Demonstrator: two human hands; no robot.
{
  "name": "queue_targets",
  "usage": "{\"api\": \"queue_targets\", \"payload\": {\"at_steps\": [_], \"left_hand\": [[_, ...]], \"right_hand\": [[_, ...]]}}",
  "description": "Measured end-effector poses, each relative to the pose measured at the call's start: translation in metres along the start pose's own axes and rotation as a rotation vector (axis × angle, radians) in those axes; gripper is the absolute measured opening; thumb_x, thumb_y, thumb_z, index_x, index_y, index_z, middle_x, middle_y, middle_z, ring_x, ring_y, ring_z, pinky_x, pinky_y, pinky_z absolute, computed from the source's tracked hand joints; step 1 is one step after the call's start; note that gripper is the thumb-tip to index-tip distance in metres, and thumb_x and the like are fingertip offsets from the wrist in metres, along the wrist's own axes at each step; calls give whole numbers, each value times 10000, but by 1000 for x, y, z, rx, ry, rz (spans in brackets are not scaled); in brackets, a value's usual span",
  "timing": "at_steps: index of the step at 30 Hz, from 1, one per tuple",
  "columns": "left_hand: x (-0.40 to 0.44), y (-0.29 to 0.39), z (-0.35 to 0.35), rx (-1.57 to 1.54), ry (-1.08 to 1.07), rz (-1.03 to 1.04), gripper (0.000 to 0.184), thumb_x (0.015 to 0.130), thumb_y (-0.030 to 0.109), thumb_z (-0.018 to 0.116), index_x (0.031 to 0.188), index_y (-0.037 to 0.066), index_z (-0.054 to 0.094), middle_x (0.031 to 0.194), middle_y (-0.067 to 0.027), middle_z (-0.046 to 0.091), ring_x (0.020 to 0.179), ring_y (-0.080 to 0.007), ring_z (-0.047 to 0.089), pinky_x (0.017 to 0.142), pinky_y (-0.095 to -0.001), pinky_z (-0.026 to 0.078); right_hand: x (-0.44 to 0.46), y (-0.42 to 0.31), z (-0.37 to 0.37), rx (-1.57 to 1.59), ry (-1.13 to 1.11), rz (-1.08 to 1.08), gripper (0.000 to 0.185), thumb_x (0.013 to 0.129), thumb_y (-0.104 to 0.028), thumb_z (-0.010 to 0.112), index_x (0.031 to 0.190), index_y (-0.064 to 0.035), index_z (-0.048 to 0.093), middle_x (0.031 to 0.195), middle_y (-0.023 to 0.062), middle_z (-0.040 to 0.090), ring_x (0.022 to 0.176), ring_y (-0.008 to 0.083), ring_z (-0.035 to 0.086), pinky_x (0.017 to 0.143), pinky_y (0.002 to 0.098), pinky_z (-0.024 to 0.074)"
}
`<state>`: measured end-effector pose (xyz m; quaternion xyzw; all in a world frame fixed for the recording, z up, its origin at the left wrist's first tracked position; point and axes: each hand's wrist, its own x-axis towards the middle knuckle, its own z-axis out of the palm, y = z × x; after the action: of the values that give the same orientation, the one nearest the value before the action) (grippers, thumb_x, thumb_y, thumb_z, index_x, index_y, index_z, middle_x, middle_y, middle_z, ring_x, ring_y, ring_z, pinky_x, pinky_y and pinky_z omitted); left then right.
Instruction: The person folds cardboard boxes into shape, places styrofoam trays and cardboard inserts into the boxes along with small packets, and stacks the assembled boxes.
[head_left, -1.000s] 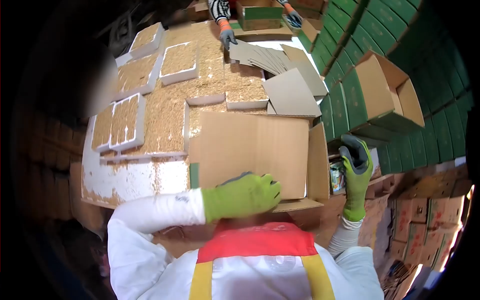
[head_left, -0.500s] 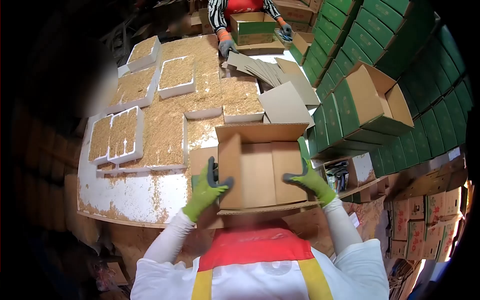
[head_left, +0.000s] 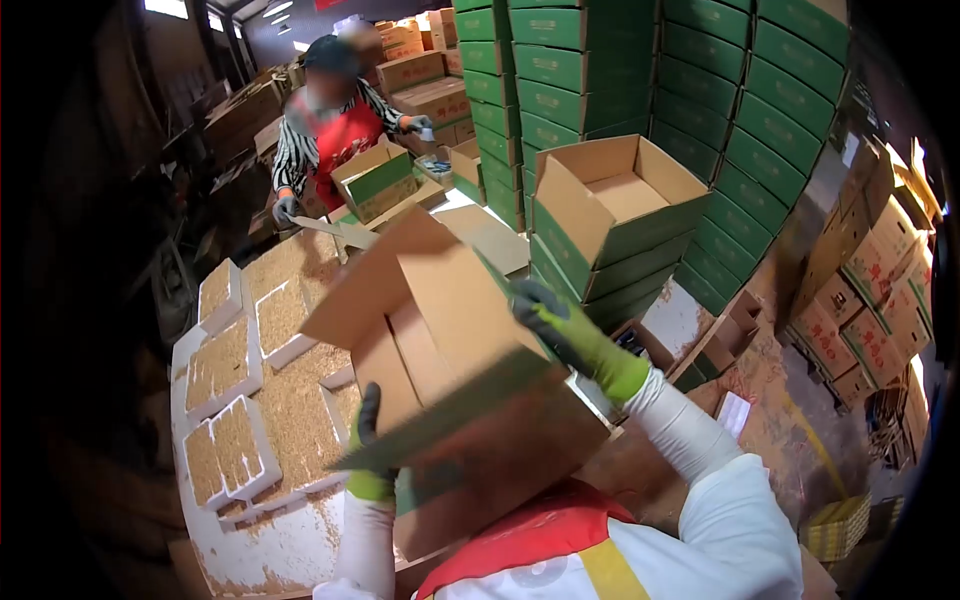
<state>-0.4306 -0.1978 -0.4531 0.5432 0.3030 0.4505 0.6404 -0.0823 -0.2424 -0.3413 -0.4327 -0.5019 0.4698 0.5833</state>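
An open cardboard box (head_left: pixel 455 330), brown inside and green outside, is tilted in front of my body. My left hand (head_left: pixel 370 440) grips its near left side, the thumb up along the wall and the other fingers hidden. On the box's right side, my right hand (head_left: pixel 560 325) holds the edge with its fingers bent over it. Both hands wear green gloves with grey fingers. Beneath the box, a second brown surface is partly hidden. White trays (head_left: pixel 235 450) filled with tan grains lie on the white table (head_left: pixel 250 560) to the left.
Across the table a co-worker (head_left: pixel 335 150) in a red apron handles a cardboard piece (head_left: pixel 325 228) beside another open box (head_left: pixel 380 190). Stacked green boxes (head_left: pixel 590 90) rise at the right, an open one (head_left: pixel 620 200) in front. Printed cartons (head_left: pixel 870 310) stand farther right.
The view has swung up and right. The box has gone from upside down to open side up, and is now lifted and tilted. My hands have moved with it, on opposite sides.
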Motion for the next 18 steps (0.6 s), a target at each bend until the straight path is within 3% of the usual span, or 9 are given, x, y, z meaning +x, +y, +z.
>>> {"api": "queue_targets", "payload": {"at_steps": [4,6,7,8,9,11,13,16,18], "left_hand": [[99,63,82,-247,-135,187,423,1034,250,464,1378,4,473,1357,-140,542,1211,-217,547,1030,-353,463],[162,72,132,-392,-211,257,407,1038,258,462,1372,27,481,1348,-123,550,1199,-200,552,1014,-341,475],[191,71,157,-453,-265,287,398,1040,263,461,1369,39,486,1343,-115,554,1194,-191,555,1006,-335,481],[215,69,184,-496,-312,303,390,1042,267,460,1366,51,490,1339,-107,558,1188,-182,558,998,-330,487],[234,66,209,-506,-335,297,382,1044,271,459,1363,62,494,1334,-98,562,1183,-174,561,989,-324,492],[246,72,267,-369,-174,92,419,973,404,558,1217,64,575,1108,-66,654,994,-159,620,817,-314,534],[254,73,326,-19,31,-79,597,860,542,686,1155,29,604,1039,-71,664,937,-172,607,796,-310,498],[257,66,348,242,-57,-160,866,859,684,541,1330,-41,486,1286,-248,539,1122,-321,549,967,-366,425],[291,38,324,764,-209,54,979,851,773,407,1421,-23,385,1343,-339,467,1232,-442,464,1050,-426,366]], "right_hand": [[3,-94,-88,-344,462,-815,461,948,-267,626,1345,-59,515,1260,66,553,1104,169,542,982,306,429],[1,-125,-159,-482,892,-1015,319,955,-166,620,1239,-33,562,1133,43,622,1012,149,579,921,306,460],[9,-105,-216,-284,1074,-928,256,953,-104,610,1198,-30,592,1123,33,624,998,136,583,906,297,465],[17,-65,-290,-367,1055,-769,285,1001,-232,560,1210,-41,598,1123,41,624,1014,127,573,936,301,451],[18,-42,-305,-109,908,-476,418,1037,-389,458,1229,-42,593,1107,40,625,1026,122,556,976,306,422],[13,0,-324,-113,577,-335,587,1044,-467,380,1374,0,510,1351,94,550,1249,183,486,1073,319,348],[20,22,-346,-176,775,-372,585,1053,-434,365,1423,15,429,1429,124,470,1307,212,441,1106,326,317],[12,52,-338,-334,1044,-379,586,1062,-388,353,1469,34,351,1504,159,393,1361,246,401,1136,334,289],[16,42,-307,-564,1142,-420,569,1063,-364,361,1463,41,356,1498,169,399,1353,254,409,1131,335,298]]}}
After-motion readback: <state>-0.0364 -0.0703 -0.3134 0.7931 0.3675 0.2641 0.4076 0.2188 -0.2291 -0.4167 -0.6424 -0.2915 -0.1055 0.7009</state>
